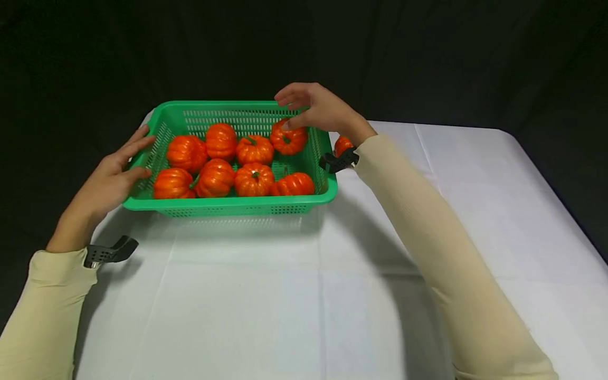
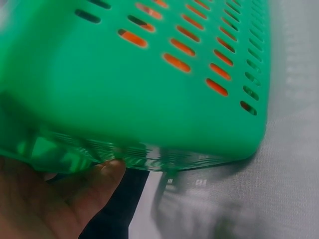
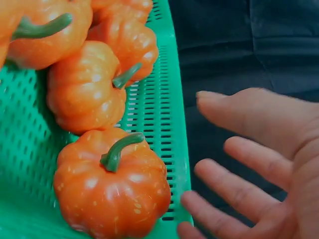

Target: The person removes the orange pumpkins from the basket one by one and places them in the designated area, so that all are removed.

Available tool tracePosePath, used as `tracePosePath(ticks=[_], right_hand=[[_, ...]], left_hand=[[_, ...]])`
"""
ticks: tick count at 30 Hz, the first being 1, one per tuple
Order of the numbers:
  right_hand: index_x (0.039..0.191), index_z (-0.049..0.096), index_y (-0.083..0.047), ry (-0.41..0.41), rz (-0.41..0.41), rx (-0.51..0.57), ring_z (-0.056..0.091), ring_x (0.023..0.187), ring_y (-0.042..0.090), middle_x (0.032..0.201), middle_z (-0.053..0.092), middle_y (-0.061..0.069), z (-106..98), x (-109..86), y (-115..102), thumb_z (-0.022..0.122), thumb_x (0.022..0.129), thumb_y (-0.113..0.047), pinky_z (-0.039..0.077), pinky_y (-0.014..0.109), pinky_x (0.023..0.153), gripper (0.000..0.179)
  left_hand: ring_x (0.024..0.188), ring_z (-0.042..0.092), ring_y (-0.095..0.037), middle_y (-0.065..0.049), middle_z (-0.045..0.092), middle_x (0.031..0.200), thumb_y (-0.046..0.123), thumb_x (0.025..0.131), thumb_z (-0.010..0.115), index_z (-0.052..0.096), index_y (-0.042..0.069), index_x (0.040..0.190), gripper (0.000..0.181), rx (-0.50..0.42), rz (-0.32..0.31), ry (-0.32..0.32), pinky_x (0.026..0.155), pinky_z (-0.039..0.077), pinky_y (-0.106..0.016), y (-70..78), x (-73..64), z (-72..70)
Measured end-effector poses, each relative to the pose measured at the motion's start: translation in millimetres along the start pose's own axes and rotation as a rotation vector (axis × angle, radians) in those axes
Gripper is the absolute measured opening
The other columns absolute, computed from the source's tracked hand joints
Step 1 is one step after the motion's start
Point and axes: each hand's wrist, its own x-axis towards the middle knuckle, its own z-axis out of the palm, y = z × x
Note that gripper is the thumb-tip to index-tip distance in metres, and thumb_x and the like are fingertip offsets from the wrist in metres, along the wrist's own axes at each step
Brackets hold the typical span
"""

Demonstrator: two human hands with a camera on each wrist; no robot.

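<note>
Head view — black wrist mount (image 1: 338, 161) partly hides one pumpkin (image 1: 342, 144) beside the basket (image 1: 228, 201).

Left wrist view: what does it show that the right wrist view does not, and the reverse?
Only the left wrist view: the left grip and white cloth outside the green basket.
Only the right wrist view: the right grip, spread open, and green stems.
Both: the basket and orange pumpkins, although the left shows these just through slots.
</note>
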Motion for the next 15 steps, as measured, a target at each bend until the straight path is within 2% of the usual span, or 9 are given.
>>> tracePosePath(ticks=[4, 7, 15], right_hand=[[0.13, 0.051, -0.009, -0.031, 0.041, -0.009, 0.043, 0.121, 0.027, 0.131, 0.052, 0.009, -1, 5.2, 10, 0.074, 0.08, -0.014, 0.036, 0.036, 0.099, 0.055], [0.132, 0.05, -0.007, -0.066, 0.047, -0.008, 0.041, 0.123, 0.03, 0.132, 0.05, 0.011, -2, 3.4, 7, 0.073, 0.08, -0.007, 0.034, 0.037, 0.101, 0.056], [0.136, 0.047, -0.014, -0.217, 0.059, -0.068, 0.039, 0.125, 0.015, 0.14, 0.044, 0.005, -5, 21.0, 33, 0.073, 0.079, -0.005, 0.037, 0.032, 0.098, 0.063]], left_hand=[[0.138, 0.002, -0.01, 0.013, 0.008, 0.154, 0.002, 0.095, 0.042, 0.027, 0.009, 0.147, 0.055, 0.005, -0.007, -0.001, 0.108, 0.0, -0.049, 1.3, 0.5, 2.8], [0.138, 0.003, -0.009, 0.012, 0.008, 0.154, 0.002, 0.094, 0.042, 0.027, 0.009, 0.147, 0.056, 0.005, 0.002, -0.003, 0.109, 0.001, -0.049, 3.5, 1.3, 3.0], [0.138, 0.004, -0.009, 0.013, 0.008, 0.154, 0.002, 0.095, 0.042, 0.027, 0.01, 0.148, 0.056, 0.004, 0.009, -0.001, 0.109, 0.002, -0.049, 4.9, 1.0, 4.0]])
